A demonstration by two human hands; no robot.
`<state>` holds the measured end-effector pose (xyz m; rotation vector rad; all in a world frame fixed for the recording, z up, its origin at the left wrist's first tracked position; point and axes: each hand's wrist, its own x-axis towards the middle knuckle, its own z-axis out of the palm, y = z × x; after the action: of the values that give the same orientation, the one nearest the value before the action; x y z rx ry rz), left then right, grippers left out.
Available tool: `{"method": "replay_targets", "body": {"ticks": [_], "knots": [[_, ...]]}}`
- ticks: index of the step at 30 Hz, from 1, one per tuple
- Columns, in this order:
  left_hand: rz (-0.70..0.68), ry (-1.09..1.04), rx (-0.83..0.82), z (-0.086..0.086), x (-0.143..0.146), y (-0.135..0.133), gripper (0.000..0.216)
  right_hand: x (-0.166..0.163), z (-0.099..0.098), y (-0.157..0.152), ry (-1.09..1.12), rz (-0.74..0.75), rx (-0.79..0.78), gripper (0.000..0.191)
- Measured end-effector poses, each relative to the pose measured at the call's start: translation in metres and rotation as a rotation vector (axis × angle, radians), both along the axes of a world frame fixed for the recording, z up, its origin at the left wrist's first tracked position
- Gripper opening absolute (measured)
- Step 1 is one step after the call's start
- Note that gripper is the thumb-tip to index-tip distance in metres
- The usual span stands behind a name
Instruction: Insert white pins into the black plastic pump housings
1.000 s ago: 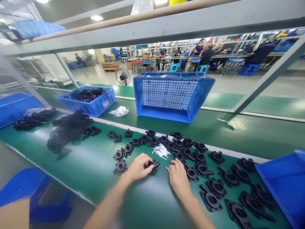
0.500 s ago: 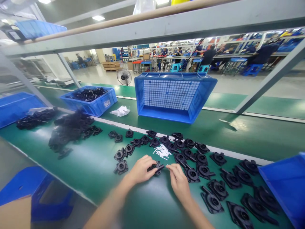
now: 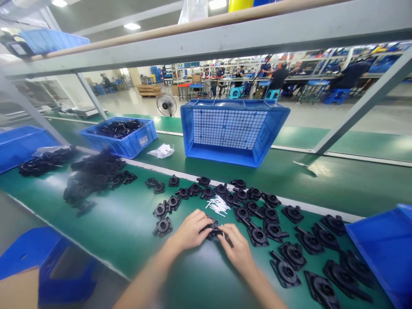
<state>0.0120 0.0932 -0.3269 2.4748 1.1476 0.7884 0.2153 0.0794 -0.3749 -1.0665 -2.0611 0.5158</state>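
Observation:
My left hand point(image 3: 192, 229) is closed around a black plastic pump-like housing point(image 3: 213, 226) low over the green bench. The housing has a round hub and a short spout that points right. My right hand point(image 3: 236, 246) pinches a thin white pin point(image 3: 223, 232) right at the spout's end; whether the pin enters the spout I cannot tell, as the fingers partly cover it. Just beyond my hands lies a loose pile of white pins point(image 3: 218, 205). Several more black housings point(image 3: 258, 235) lie around the pile and to the right.
An empty-looking blue crate point(image 3: 222, 159) stands tilted at the back. To its left is a blue bin point(image 3: 135, 146) of black parts, beside a white plastic bag point(image 3: 162, 151). Dark parts point(image 3: 93, 171) are heaped at left. Another blue bin point(image 3: 383, 240) borders the right.
My right hand has moved left, bringing the white pin up to the spout of the housing. My left hand keeps its hold with little movement.

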Motion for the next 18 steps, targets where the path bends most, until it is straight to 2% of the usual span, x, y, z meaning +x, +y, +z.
{"method": "replay_targets", "body": {"ticks": [13, 15, 18], "knots": [[-0.008, -0.035, -0.005, -0.001, 0.000, 0.000, 0.020, 0.001, -0.003, 0.002, -0.229, 0.045, 0.058, 0.015], [0.077, -0.091, 0.025, 0.001, -0.006, 0.005, 0.023, 0.002, -0.003, 0.000, -0.211, 0.012, 0.113, 0.016], [0.417, -0.162, 0.146, -0.002, -0.029, 0.017, 0.027, 0.004, -0.006, 0.002, -0.137, -0.076, 0.232, 0.019]]}}
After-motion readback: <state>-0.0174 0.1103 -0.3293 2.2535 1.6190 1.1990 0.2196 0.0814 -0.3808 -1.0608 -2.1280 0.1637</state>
